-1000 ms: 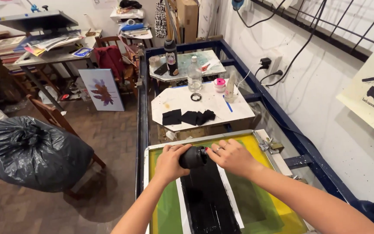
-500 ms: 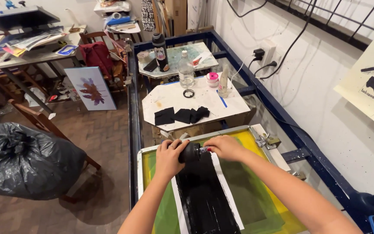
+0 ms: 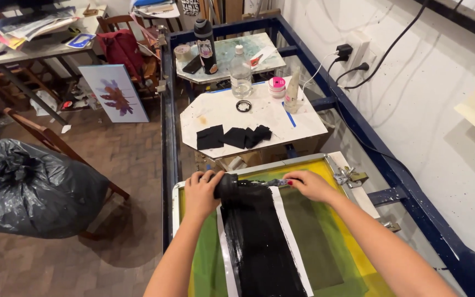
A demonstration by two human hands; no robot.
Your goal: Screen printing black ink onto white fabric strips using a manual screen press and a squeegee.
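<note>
Both my hands grip a black squeegee [image 3: 246, 186] laid across the far end of a printing screen [image 3: 331, 242] with yellow-green mesh in a metal frame. My left hand [image 3: 202, 192] wraps the squeegee's left end. My right hand [image 3: 310, 184] presses on its right end. A wide band of black ink [image 3: 262, 247] runs down the screen from the squeegee toward me, edged by white tape strips.
Beyond the screen a white pallet board [image 3: 251, 113] carries black cloth pieces [image 3: 233, 137], a clear bottle [image 3: 241, 72] and a pink-lidded jar [image 3: 276, 87]. A dark blue metal frame [image 3: 166, 110] surrounds everything. A black rubbish bag [image 3: 31, 187] and wooden chair sit left. Wall sockets [image 3: 353, 52] hang right.
The squeegee and both hands have moved slightly farther up the screen, toward its far edge. The head camera has tilted and come closer.
</note>
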